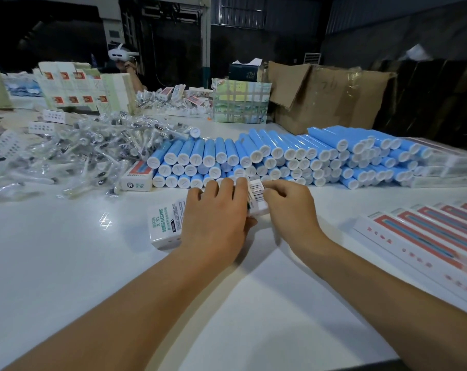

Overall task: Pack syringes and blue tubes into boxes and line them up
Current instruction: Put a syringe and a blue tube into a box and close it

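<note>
— One white box (171, 223) is seen on the worktop (66, 263), printed with green lettering on its top face and a barcode label at its far end. What is held by the hands?

— The box is covered by the left hand (216, 218), laid palm down across its middle with the fingers stretched toward the far end. The barcoded end flap is pinched between the thumb and curled fingers of the right hand (288, 204) (whether the flap is fully shut cannot be told).

— And where are the other goods placed?

— The blue tubes (253, 159), white-capped, are stacked in rows just beyond the hands, caps facing the person. The bagged syringes (88, 153) are heaped to the far left, well apart from the hands. A row of filled boxes (425, 236) is lined up to the right, near the right forearm.
</note>
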Demonstrator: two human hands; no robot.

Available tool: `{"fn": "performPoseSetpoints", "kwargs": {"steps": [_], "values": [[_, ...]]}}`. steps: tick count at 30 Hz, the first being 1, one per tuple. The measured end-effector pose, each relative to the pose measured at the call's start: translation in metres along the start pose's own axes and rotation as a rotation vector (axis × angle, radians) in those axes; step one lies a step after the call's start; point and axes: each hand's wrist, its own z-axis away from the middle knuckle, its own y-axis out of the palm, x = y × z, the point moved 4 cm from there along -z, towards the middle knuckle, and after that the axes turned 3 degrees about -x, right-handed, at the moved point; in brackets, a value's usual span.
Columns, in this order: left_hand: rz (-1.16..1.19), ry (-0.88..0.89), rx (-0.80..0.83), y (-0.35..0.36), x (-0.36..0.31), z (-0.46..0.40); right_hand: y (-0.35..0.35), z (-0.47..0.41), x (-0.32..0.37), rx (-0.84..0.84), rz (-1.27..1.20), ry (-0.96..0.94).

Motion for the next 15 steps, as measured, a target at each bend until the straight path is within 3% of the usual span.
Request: {"fn": "performPoseSetpoints", "kwargs": {"steps": [5, 8, 10, 12, 13, 15], "values": [[-0.061, 0.044, 0.01, -0.005, -0.008, 0.001, 0.011, 0.008, 0.002, 0.01, 0.012, 0.03], [-0.054, 0.035, 0.025, -0.009, -0.007, -0.001, 0.013, 0.009, 0.007, 0.031, 0.058, -0.063], [-0.012, 0.009, -0.004, -0.01, -0.002, -0.004, 0.005, 0.004, 0.008, -0.041, 0.023, -0.13], [0.049, -0.047, -0.049, -0.014, 0.004, -0.008, -0.006, -0.005, 0.001, -0.154, -0.2, 0.004], [0.076, -0.078, -0.071, -0.016, 0.006, -0.009, -0.007, -0.008, -0.005, -0.134, -0.395, 0.133], [0.115, -0.098, -0.093, -0.019, 0.006, -0.01, 0.009, -0.006, -0.01, 0.151, -0.862, 0.45]]}}
